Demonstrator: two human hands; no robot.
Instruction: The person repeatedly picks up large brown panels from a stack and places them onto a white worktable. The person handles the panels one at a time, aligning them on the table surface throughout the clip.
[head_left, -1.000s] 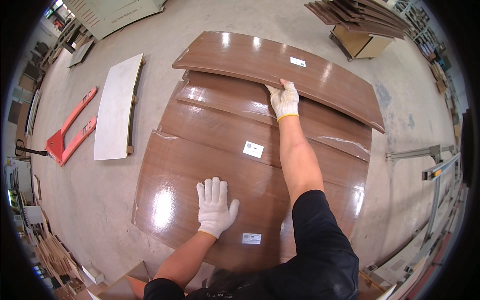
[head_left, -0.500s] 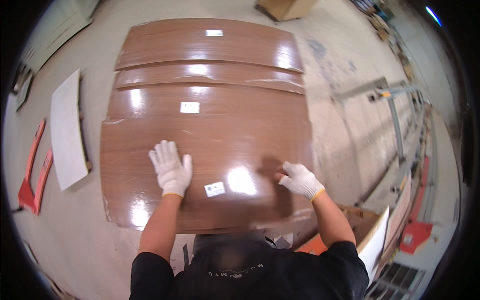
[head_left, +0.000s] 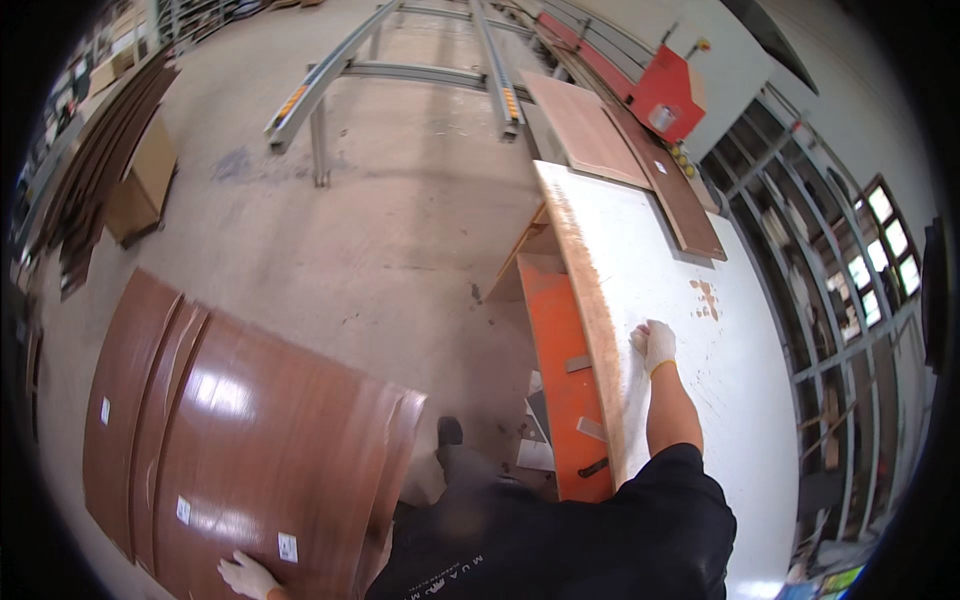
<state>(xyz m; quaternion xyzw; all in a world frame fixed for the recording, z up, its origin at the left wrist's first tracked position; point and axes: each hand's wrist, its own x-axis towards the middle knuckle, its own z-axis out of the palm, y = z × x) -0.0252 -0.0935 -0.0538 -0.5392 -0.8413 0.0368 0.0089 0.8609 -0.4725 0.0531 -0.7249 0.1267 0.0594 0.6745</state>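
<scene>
glossy brown veneer panels (head_left: 250, 440) lie fanned on the concrete floor (head_left: 380, 230), three overlapping sheets as far as i can count, each with small white labels; the left hand (head_left: 248, 575), white-gloved, rests flat and spread on the top sheet's near edge, gripping nothing. the right hand (head_left: 655, 345), also gloved, presses loosely curled on the white worktable (head_left: 700, 400), holding nothing; judging by this, no sheet is lifted yet, so all three remain to be moved; two more brown boards (head_left: 640, 150) lie at the table's far end.
</scene>
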